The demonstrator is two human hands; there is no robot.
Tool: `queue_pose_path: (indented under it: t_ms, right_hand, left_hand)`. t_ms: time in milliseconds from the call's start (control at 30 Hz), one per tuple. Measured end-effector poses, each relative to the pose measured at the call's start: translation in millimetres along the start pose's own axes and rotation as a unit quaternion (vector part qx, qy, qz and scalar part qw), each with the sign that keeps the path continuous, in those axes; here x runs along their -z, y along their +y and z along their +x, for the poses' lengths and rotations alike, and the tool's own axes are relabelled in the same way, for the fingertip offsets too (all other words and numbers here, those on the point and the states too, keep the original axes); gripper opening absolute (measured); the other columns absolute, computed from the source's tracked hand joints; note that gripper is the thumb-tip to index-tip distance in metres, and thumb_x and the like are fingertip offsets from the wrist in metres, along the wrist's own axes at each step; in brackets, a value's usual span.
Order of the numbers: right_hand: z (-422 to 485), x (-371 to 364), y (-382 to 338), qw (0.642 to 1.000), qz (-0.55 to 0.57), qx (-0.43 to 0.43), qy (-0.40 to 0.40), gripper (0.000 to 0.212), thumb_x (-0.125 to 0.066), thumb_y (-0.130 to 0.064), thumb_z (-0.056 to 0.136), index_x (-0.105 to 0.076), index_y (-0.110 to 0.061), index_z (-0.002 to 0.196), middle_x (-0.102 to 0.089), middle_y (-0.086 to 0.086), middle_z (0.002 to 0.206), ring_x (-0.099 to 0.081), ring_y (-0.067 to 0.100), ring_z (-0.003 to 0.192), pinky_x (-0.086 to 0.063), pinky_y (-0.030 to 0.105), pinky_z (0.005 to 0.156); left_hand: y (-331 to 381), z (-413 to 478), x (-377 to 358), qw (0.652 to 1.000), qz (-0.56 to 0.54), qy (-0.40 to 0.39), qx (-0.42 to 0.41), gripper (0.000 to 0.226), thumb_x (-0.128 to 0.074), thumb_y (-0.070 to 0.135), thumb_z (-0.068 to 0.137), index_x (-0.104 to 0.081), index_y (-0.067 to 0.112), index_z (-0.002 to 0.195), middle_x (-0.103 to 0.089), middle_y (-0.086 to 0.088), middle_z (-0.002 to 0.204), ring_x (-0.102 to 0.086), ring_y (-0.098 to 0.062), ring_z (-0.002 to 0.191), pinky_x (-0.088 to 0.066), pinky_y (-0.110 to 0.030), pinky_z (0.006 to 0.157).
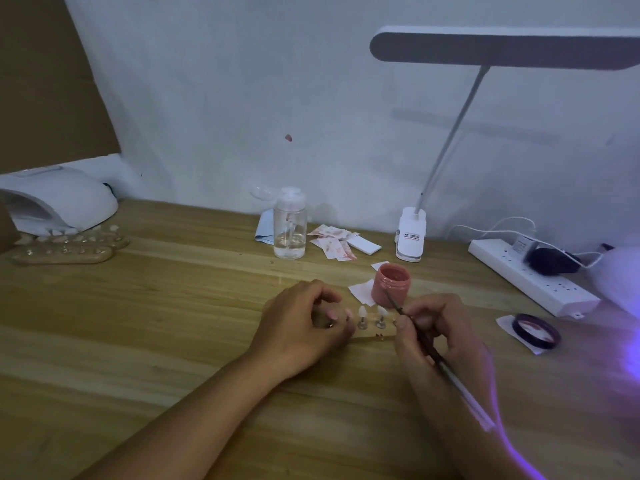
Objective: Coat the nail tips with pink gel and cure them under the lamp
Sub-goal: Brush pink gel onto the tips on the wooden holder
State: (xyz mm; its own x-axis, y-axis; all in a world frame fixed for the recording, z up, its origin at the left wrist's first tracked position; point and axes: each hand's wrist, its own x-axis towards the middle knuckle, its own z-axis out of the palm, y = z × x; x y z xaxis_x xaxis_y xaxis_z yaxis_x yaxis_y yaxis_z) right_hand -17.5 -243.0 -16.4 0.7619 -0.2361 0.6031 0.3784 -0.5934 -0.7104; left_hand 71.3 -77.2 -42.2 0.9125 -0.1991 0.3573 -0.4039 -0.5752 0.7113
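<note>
Right hand (436, 327) pinches a thin brush (460, 389) near its ferrule, bristles angled far-left against the open pink gel jar (391, 284), probably to reload. Left hand (304, 320), fingers curled, holds the left end of the wooden holder (375, 333) to steady it. Two white nail tips (362, 311) stand upright between the hands, seemingly uncoated. Curing lamp (59, 202) sits far left.

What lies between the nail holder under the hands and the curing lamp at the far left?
Two other wooden holders of nail tips lie right in front of the curing lamp, across the path from the nail holder.
</note>
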Motion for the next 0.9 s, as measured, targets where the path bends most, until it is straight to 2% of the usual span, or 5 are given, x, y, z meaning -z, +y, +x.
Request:
queue_pose_path:
  t_ms: [133, 300, 433, 700, 900]
  right_hand:
    - [3, 5, 5, 0.999, 0.023, 0.011, 0.02, 0.029, -0.071, -0.009, 0.08, -0.063, -0.035, 0.09, -0.068, -0.015, 0.085, -0.064, 0.006, 0.081, -0.048, 0.012, 0.068]
    - [10, 10, 11, 0.993, 0.11, -0.015, 0.044, 0.029, -0.057, 0.007, 0.086, -0.065, -0.02, 0.091, -0.072, -0.003, 0.081, -0.068, 0.007, 0.081, -0.051, 0.014, 0.07]
    - [31, 16, 12, 0.984, 0.145, -0.086, 0.052, 0.016, -0.052, -0.004, 0.092, -0.062, -0.017, 0.089, -0.074, -0.003, 0.077, -0.067, 0.006, 0.07, -0.051, 0.014, 0.062]
    - [77, 16, 36, 0.985, -0.013, -0.174, 0.002, 0.003, -0.06, -0.024, 0.082, -0.059, -0.021, 0.081, -0.073, -0.014, 0.068, -0.066, 0.008, 0.068, -0.052, 0.038, 0.074]
    - [89, 7, 43, 0.978, -0.088, -0.187, -0.032, 0.013, -0.063, -0.032, 0.078, -0.066, -0.021, 0.071, -0.068, -0.022, 0.062, -0.06, -0.001, 0.071, -0.037, 0.026, 0.059]
  left_hand:
    - [-2, 0, 12, 0.987, 0.154, -0.051, 0.002, 0.054, -0.053, 0.083, 0.056, -0.06, 0.046, 0.095, -0.055, 0.027, 0.102, -0.046, 0.001, 0.102, -0.028, -0.029, 0.095]
    - [-5, -4, 16, 0.995, 0.077, -0.052, -0.031, 0.039, -0.075, 0.062, 0.065, -0.059, 0.042, 0.095, -0.06, 0.025, 0.098, -0.051, 0.005, 0.098, -0.034, -0.035, 0.101]
    - [-4, -4, 15, 0.996, 0.062, -0.035, -0.053, 0.038, -0.078, 0.056, 0.067, -0.058, 0.043, 0.097, -0.062, 0.026, 0.098, -0.055, 0.003, 0.097, -0.041, -0.039, 0.1]
    - [-8, -2, 14, 0.998, 0.038, -0.039, -0.036, 0.049, -0.081, 0.048, 0.07, -0.062, 0.041, 0.114, -0.064, 0.024, 0.107, -0.055, 0.003, 0.102, -0.047, -0.033, 0.093]
    - [-11, -1, 13, 0.998, 0.029, -0.052, -0.028, 0.051, -0.081, 0.048, 0.069, -0.062, 0.043, 0.117, -0.062, 0.025, 0.109, -0.054, 0.005, 0.103, -0.048, -0.03, 0.092]
